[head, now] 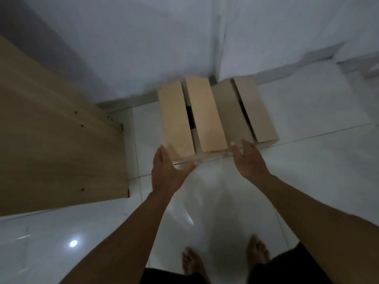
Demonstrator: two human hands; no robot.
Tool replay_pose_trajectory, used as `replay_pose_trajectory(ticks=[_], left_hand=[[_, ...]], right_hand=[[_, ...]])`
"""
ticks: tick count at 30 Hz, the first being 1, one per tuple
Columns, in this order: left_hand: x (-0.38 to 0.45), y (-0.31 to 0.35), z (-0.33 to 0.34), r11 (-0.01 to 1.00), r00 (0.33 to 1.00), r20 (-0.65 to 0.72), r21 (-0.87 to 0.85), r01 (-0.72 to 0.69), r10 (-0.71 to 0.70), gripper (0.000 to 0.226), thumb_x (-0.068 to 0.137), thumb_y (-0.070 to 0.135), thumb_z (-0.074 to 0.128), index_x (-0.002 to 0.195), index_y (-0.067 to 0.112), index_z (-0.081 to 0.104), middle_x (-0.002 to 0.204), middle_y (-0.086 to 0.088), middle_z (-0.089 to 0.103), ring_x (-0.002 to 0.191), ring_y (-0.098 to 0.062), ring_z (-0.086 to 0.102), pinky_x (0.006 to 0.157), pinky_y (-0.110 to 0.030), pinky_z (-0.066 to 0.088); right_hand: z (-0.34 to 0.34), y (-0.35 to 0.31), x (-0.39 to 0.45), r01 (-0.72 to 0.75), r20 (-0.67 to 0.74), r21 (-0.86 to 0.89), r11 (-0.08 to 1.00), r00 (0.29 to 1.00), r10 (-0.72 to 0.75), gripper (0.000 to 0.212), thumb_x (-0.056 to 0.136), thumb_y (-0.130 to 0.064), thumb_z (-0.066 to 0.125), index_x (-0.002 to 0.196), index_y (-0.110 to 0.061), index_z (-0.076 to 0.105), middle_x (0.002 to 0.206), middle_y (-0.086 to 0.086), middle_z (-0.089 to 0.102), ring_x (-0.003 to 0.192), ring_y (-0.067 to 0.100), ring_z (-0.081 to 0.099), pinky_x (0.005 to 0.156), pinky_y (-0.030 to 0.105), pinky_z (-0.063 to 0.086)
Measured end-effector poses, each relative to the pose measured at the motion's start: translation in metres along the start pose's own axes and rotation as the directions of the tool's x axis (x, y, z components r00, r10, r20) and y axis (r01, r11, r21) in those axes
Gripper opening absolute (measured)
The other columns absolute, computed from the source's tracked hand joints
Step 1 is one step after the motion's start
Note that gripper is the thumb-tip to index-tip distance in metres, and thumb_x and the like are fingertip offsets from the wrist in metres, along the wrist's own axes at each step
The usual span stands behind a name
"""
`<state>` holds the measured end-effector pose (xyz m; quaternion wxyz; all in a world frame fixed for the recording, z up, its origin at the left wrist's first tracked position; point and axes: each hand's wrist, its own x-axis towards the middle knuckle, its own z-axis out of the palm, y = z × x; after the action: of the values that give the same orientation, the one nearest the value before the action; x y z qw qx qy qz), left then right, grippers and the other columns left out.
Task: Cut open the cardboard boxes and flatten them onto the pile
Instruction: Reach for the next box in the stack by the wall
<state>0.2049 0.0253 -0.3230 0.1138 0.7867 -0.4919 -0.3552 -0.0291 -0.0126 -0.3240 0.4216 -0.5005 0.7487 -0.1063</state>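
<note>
Boxes first: two cardboard boxes sit side by side on the floor, pushed up against the base of the white wall (143, 48). The left box (184, 121) and the right box (244, 111) both run their long axis away from you, from your hands toward the wall, leaning slightly to the left at the far end. Each has two long top flaps laid over but not sealed, with a dark gap showing down the middle between them. The two boxes touch, or nearly so, along their long sides.

Floor (307, 181) is glossy white tile, with a bright lamp reflection near your left forearm. A pale wooden panel (57, 140) with small dark holes stands to the left, apart from the boxes. Your bare feet (225, 259) show at the bottom edge, with dark shorts.

Your left hand (166, 171) reaches to the near left corner of the left box, fingers straight and spread, thumb out toward the box's near edge; it holds nothing. Your right hand (248, 158) is spread likewise at the near end where the two boxes meet, fingers extended. Whether either hand actually touches cardboard cannot be told through the blur.
</note>
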Motion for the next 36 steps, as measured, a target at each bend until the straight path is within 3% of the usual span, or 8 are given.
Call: replay_pose_trajectory(ticks=[6,9,12,16,19,25,29,36], left_hand=[[0.06,-0.076,0.082,0.959,0.995,0.023,-0.265,0.096,-0.093,0.148,0.059,0.048,0.094,0.161,0.013,-0.008,0.169,-0.006,0.012,0.153,-0.02,0.018,0.111,-0.02,0.018],[0.087,-0.092,0.102,0.914,0.996,-0.066,-0.405,0.031,-0.063,0.137,0.058,0.036,0.098,0.162,0.015,0.012,0.155,0.001,0.044,0.141,-0.016,0.042,0.11,-0.016,0.033],[0.099,-0.094,0.11,0.884,0.976,-0.219,-0.461,-0.083,-0.022,0.106,0.061,0.027,0.097,0.15,0.013,0.042,0.115,0.021,0.06,0.107,0.0,0.061,0.087,-0.004,0.045],[0.086,-0.071,0.086,0.871,0.954,-0.3,-0.473,-0.134,-0.016,0.08,0.066,0.041,0.094,0.132,0.015,0.056,0.109,0.014,0.064,0.1,-0.004,0.063,0.078,-0.005,0.048],[0.058,-0.038,0.04,0.872,0.958,-0.286,-0.468,-0.143,0.004,0.065,0.07,0.043,0.091,0.12,0.019,0.056,0.106,0.015,0.062,0.1,0.0,0.06,0.076,-0.01,0.05],[-0.031,0.061,-0.093,0.855,0.97,-0.243,-0.505,-0.12,-0.008,0.076,0.073,0.055,0.086,0.129,0.022,0.047,0.117,0.009,0.058,0.104,-0.009,0.06,0.081,-0.023,0.053],[-0.097,0.126,-0.198,0.833,0.96,-0.278,-0.539,-0.124,-0.037,0.071,0.075,0.05,0.086,0.131,0.02,0.052,0.116,0.011,0.061,0.095,0.006,0.058,0.066,-0.002,0.045],[-0.199,0.202,-0.393,0.796,0.872,-0.488,-0.516,-0.317,0.031,0.045,0.084,0.042,0.082,0.12,0.029,0.057,0.106,0.022,0.062,0.09,0.024,0.056,0.072,-0.002,0.044]], right_hand=[[0.084,0.073,0.058,0.132,0.057,0.08,0.988,0.989,-0.137,0.12,0.063,-0.082,0.069,0.157,-0.02,0.027,0.155,-0.001,0.042,0.14,0.018,0.041,0.116,0.04,0.037],[0.107,0.085,0.088,0.247,-0.017,0.155,0.957,0.969,-0.248,0.096,0.066,-0.051,0.09,0.145,-0.022,0.044,0.133,-0.012,0.057,0.116,-0.001,0.051,0.099,0.017,0.045],[0.118,0.077,0.103,0.297,-0.133,0.257,0.92,0.953,-0.271,0.082,0.073,-0.036,0.09,0.141,-0.019,0.047,0.125,-0.01,0.059,0.112,0.006,0.057,0.1,0.028,0.05],[0.104,0.053,0.087,0.311,-0.21,0.352,0.883,0.945,-0.249,0.077,0.074,-0.037,0.09,0.134,-0.016,0.047,0.127,-0.003,0.059,0.113,0.012,0.058,0.091,0.02,0.048],[0.066,0.018,0.048,0.274,-0.195,0.386,0.881,0.958,-0.213,0.071,0.079,-0.039,0.085,0.13,-0.013,0.043,0.121,-0.003,0.059,0.108,0.014,0.06,0.076,0.006,0.046],[-0.04,-0.086,-0.067,0.211,-0.215,0.421,0.882,0.968,-0.129,0.064,0.088,-0.046,0.074,0.134,-0.019,0.039,0.121,-0.005,0.052,0.107,0.014,0.055,0.073,0.013,0.044],[-0.116,-0.176,-0.14,0.259,-0.281,0.399,0.879,0.948,-0.152,0.066,0.082,-0.053,0.077,0.13,-0.021,0.043,0.122,-0.005,0.058,0.107,0.014,0.06,0.08,0.023,0.049],[-0.204,-0.351,-0.255,0.443,-0.392,0.371,0.816,0.871,-0.295,0.069,0.075,-0.067,0.073,0.126,-0.028,0.047,0.119,-0.01,0.059,0.104,0.009,0.061,0.09,0.041,0.056]])
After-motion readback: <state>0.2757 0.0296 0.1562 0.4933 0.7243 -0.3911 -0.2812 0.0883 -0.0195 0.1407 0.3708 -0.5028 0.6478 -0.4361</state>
